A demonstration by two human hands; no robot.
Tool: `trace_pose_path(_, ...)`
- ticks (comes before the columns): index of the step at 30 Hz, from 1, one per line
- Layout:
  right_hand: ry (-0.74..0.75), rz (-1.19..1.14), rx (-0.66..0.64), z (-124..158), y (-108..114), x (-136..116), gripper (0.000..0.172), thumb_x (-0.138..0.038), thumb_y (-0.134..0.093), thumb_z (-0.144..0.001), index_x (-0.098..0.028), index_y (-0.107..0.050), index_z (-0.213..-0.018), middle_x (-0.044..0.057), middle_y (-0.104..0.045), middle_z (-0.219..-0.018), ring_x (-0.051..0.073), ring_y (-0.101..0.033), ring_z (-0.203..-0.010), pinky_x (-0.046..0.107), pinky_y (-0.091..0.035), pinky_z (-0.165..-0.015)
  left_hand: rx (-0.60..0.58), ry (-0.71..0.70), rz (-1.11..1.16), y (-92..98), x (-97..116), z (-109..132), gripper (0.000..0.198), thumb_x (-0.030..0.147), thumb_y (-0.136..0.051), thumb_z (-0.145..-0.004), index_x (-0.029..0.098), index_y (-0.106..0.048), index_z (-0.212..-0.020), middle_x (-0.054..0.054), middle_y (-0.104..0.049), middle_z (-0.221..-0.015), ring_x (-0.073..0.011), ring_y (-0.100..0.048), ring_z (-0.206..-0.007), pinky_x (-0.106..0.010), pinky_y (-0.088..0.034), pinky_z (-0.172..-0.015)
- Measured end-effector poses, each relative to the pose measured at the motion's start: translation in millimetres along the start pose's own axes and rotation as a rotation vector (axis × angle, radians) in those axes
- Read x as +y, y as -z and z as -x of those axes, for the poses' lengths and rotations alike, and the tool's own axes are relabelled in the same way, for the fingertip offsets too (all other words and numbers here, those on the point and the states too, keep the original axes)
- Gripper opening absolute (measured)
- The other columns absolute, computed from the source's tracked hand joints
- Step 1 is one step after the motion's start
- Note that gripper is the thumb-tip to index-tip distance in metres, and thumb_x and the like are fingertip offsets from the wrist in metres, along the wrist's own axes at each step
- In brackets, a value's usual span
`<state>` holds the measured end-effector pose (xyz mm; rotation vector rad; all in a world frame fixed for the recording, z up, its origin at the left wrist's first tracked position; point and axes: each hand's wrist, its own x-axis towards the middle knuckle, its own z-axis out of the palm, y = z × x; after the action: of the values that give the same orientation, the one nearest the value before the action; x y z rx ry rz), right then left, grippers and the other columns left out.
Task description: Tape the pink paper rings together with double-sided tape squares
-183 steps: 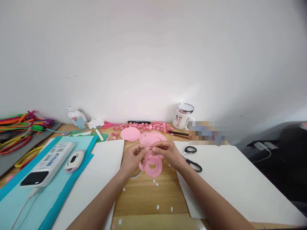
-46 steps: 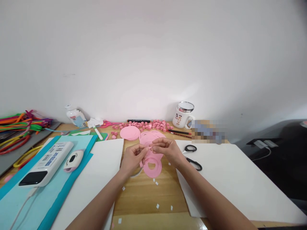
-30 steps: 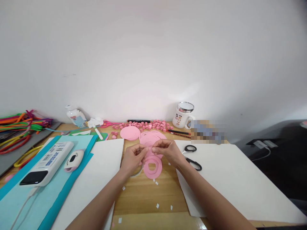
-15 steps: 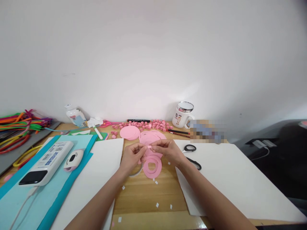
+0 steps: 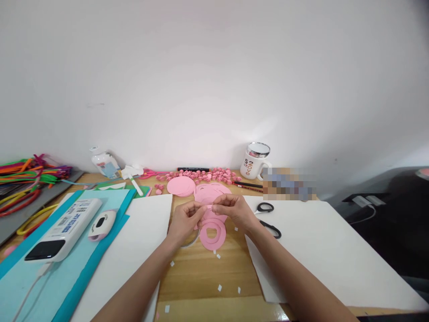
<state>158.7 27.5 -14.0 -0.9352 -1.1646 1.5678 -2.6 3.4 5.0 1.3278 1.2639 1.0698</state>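
My left hand and my right hand meet fingertip to fingertip over the middle of the table. Between them they pinch a small pink paper piece, mostly covered by the fingers. Just below my hands lie pink paper rings, one on another. Behind the fingers, more cut pink paper is heaped. A stack of pink paper discs lies beyond my left hand. Many small rolled pink paper pieces spread along the wall.
Black-handled scissors lie on white sheets at right. A white mug stands near the wall. At left are a power bank, blue paper, a bottle and colourful pipe cleaners. Small white scraps dot the table.
The fingertips have shifted very slightly around the small pink paper piece, which shows less now. Everything else stays in place.
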Motion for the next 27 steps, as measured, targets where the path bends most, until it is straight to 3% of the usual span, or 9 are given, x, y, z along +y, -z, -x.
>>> trace_pose_path(12,0.026,0.01,0.024,-3.6,4.3,7.6,0.019,-0.026,-0.076,-0.052,-0.016,-0.068,-0.066,0.001,-0.066,-0.065,0.011,-0.056,-0.059,0.025,-0.044,-0.061,-0.008,-0.04,-0.028,0.8,-4.1,-1.5,0.022,0.034,-0.06,-0.07,0.013,-0.061,-0.066,0.002,-0.056,-0.044,-0.0083,-0.05,-0.04,-0.018,-0.039,-0.044)
trace_pose_path(18,0.018,0.025,-0.002,-1.3,1.8,1.9,0.023,-0.028,-0.074,-0.055,-0.018,-0.069,-0.074,0.005,-0.068,-0.085,0.015,-0.06,-0.071,0.028,-0.046,-0.068,0.017,-0.031,-0.024,0.8,-1.0,-1.3,0.022,0.035,-0.061,-0.068,0.013,-0.062,-0.065,0.002,-0.055,-0.044,-0.0086,-0.05,-0.041,-0.019,-0.04,-0.045)
trace_pose_path(27,0.022,-0.079,0.01,-3.1,3.3,5.2,0.02,-0.025,-0.075,-0.054,-0.018,-0.067,-0.07,0.001,-0.067,-0.066,0.011,-0.06,-0.061,0.026,-0.048,-0.065,-0.014,-0.03,-0.022,0.7,-2.1,-1.1,0.021,0.034,-0.06,-0.069,0.013,-0.062,-0.066,0.002,-0.057,-0.045,-0.0084,-0.049,-0.042,-0.019,-0.04,-0.046)
